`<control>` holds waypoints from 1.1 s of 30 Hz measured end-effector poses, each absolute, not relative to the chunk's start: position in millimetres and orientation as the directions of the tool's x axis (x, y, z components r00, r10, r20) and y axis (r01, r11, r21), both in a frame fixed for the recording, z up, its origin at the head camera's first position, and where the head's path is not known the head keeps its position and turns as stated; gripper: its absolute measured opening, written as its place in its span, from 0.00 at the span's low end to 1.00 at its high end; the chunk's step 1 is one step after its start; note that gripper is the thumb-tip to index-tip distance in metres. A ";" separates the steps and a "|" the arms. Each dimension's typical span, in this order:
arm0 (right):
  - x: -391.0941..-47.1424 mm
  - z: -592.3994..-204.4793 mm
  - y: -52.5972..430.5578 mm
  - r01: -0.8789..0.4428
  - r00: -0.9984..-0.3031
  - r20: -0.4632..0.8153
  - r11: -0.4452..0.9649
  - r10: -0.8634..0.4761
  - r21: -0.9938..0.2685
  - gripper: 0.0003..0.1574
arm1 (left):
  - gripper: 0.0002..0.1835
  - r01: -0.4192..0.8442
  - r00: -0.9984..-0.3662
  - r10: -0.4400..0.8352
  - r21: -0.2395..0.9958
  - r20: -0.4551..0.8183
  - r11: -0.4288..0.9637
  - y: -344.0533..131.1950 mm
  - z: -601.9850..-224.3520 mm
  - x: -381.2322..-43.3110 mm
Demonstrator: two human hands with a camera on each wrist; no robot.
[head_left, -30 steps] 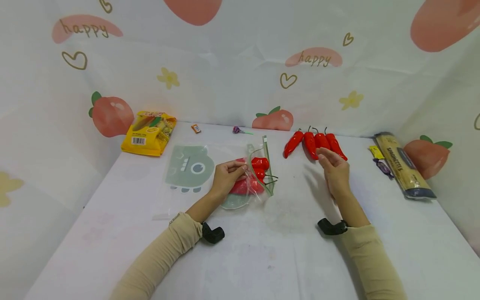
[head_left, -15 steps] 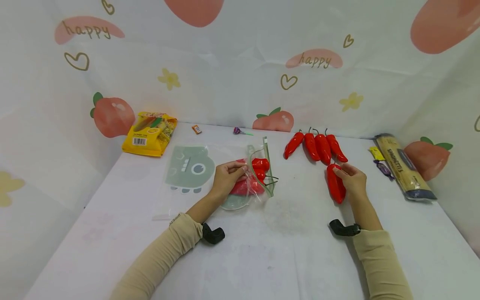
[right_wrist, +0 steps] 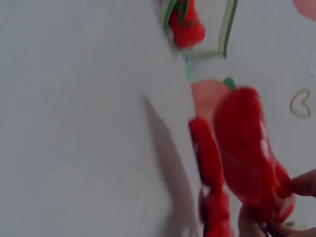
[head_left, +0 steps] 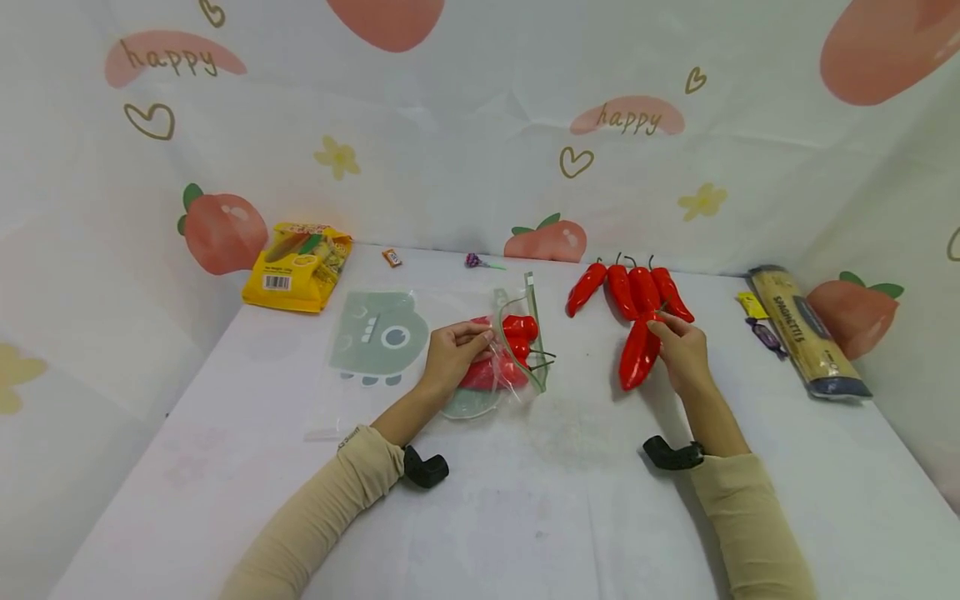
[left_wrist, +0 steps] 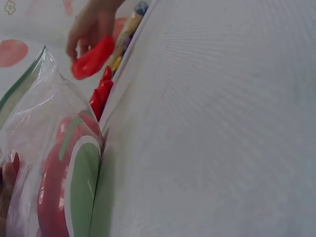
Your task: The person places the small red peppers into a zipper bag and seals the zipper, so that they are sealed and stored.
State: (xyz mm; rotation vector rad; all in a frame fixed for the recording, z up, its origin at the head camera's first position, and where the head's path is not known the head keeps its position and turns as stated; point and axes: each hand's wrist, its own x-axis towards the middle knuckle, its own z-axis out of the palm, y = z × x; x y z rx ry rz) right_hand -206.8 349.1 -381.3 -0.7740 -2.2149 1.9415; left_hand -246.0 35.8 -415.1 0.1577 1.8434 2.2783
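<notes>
My left hand [head_left: 456,357] pinches the upper layer of a clear zip bag [head_left: 360,408] with a green monster print, holding its mouth apart. Red peppers [head_left: 519,333] lie inside the bag, their stems poking toward the green zip edge [head_left: 534,292]. To the right, my right hand [head_left: 681,348] grips a red pepper [head_left: 637,358] by its stem end, its tip pointing down and left. In the right wrist view this held pepper [right_wrist: 244,143] is raised off the table, thumb and fingers around its end. Behind it several red peppers [head_left: 587,288] lie in a row.
At the back left stands a yellow candy bag [head_left: 296,271]. A small orange-wrapped candy [head_left: 392,257] and a lollipop [head_left: 474,261] lie along the back. On the right are a spaghetti pack [head_left: 813,333], a yellow candy [head_left: 752,305] and a purple-wrapped candy [head_left: 767,337].
My right hand has taken a pepper near the row, first drawing it right and toward me, then carrying it left. My left hand stays on the bag.
</notes>
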 end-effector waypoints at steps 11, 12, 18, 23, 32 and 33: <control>-253.8 -380.2 275.6 -0.122 -0.853 -0.178 -0.520 0.491 -0.846 0.17 | 0.12 -0.020 -0.978 0.204 0.969 0.031 -0.246 37.2 -415.0 -246.2; -256.9 -383.3 270.6 -0.137 -0.848 -0.169 -0.517 0.502 -0.845 0.17 | 0.12 -0.016 -0.978 0.204 0.968 0.036 -0.249 37.2 -415.1 -246.3; -266.9 -401.1 246.5 -0.101 -0.853 -0.161 -0.460 0.496 -0.882 0.19 | 0.12 -0.011 -0.978 0.204 0.968 0.041 -0.250 35.3 -415.5 -247.1; -268.4 -406.6 237.8 0.004 -0.878 -0.202 -0.413 0.435 -0.911 0.11 | 0.12 -0.015 -0.977 0.210 0.968 0.039 -0.252 34.7 -415.1 -247.1; -271.2 -413.7 229.2 0.059 -0.916 -0.148 -0.241 0.372 -0.969 0.12 | 0.12 -0.013 -0.976 0.215 0.969 0.042 -0.246 33.5 -413.6 -247.1; -270.9 -414.3 228.1 0.069 -0.921 -0.138 -0.196 0.365 -0.978 0.15 | 0.12 -0.008 -0.976 0.214 0.969 0.047 -0.246 33.2 -413.7 -247.3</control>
